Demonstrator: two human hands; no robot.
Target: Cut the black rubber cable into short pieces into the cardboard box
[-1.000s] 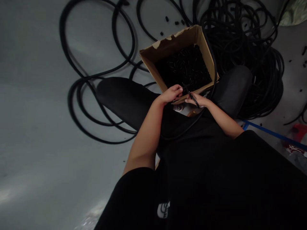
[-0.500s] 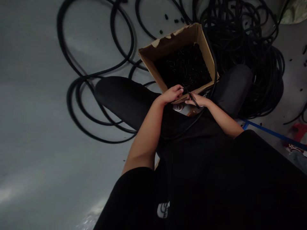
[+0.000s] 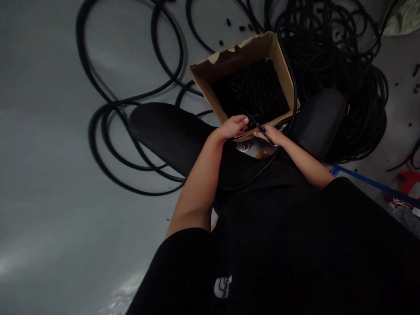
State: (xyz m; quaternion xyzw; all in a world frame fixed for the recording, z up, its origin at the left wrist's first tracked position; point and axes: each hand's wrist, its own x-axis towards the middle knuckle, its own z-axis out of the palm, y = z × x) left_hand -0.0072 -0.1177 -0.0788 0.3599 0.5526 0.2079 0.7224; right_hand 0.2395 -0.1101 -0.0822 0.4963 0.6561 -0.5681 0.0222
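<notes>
My left hand (image 3: 234, 125) is closed in a pinch at the near edge of a cardboard box (image 3: 285, 72). A black hose seems to be in its fingers, mostly hidden by the hand and dark against the box's contents. My right hand (image 3: 271, 134) is wrapped round dark scissors (image 3: 260, 128), whose slim tip points up and left past my left fingertips. Inside the box lie many short black hose pieces (image 3: 256, 87). One long black hose (image 3: 294, 87) runs down over the box's right side, behind my right wrist and across my lap.
A big tangled heap of black hose (image 3: 354, 105) lies right of the box. Wide hose loops (image 3: 126, 103) spread on the grey floor at left. Small black bits (image 3: 242, 28) are scattered beyond the box. Blue tape (image 3: 367, 178) and a red object (image 3: 408, 181) are at right.
The scissors have turned slightly, and their tip now reaches further up and left. Their blades looked crossed before and now appear as one line. Both hands stay nearly in place.
</notes>
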